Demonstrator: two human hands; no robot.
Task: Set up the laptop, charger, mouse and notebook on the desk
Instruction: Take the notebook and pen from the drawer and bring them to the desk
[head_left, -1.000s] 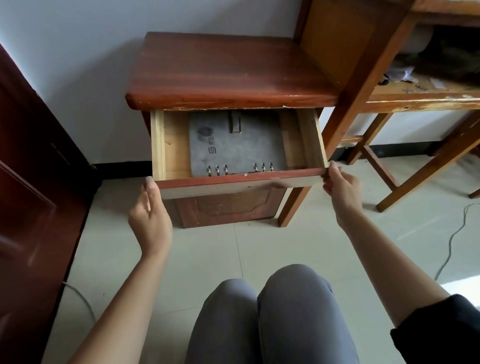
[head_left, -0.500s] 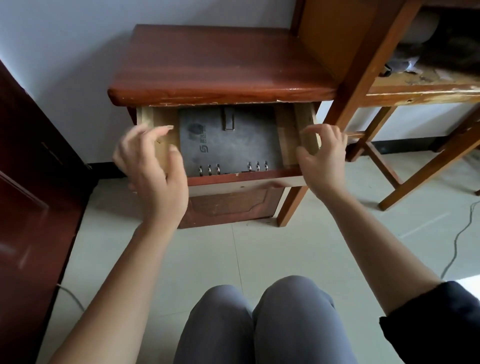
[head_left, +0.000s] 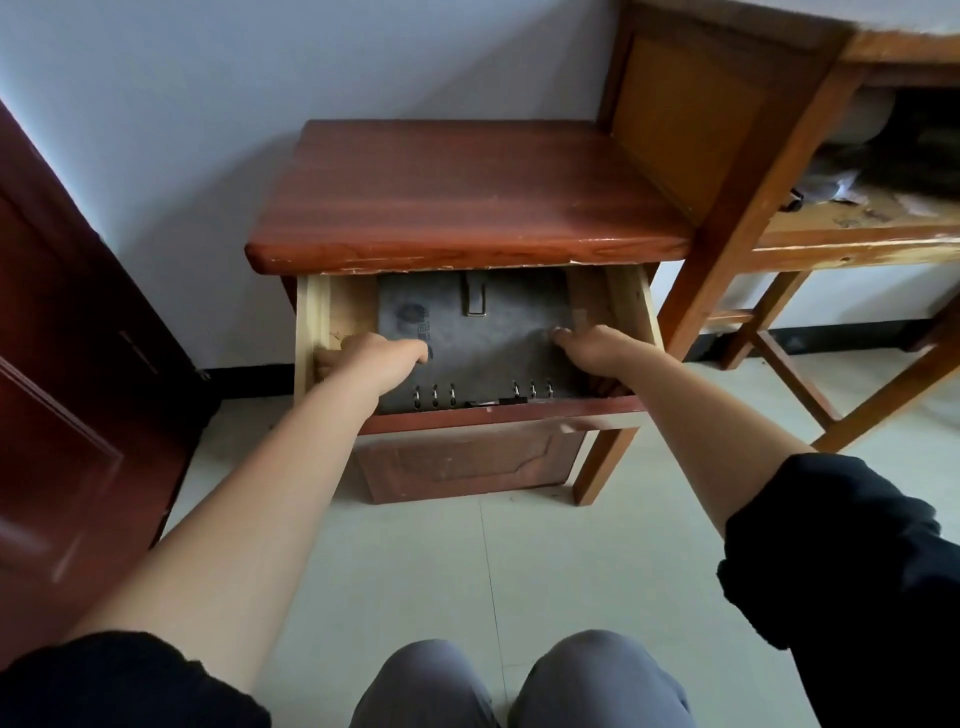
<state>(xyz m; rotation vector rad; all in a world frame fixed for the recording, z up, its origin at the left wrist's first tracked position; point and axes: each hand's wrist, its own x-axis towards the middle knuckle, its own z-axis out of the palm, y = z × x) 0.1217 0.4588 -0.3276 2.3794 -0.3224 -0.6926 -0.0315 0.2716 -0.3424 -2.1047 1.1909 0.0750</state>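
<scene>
Now both my hands were in the open drawer (head_left: 311, 332) on the notebook (head_left: 483, 343).

My left hand (head_left: 374, 356) closed its fingers on the gray cover's left edge, and my right hand (head_left: 592, 351) gripped the right edge. It lay flat in the drawer, ring binding toward me, under the red-brown nightstand (head_left: 467, 208), beside the wooden desk (head_left: 737, 171).

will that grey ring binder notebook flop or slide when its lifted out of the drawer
The notebook lies flat with a felt-like matte cover, so probably not slippery. Its metal rings suggest a fairly stiff spine. Both hands, left and right, flank it, hinting at some bulk.
</scene>
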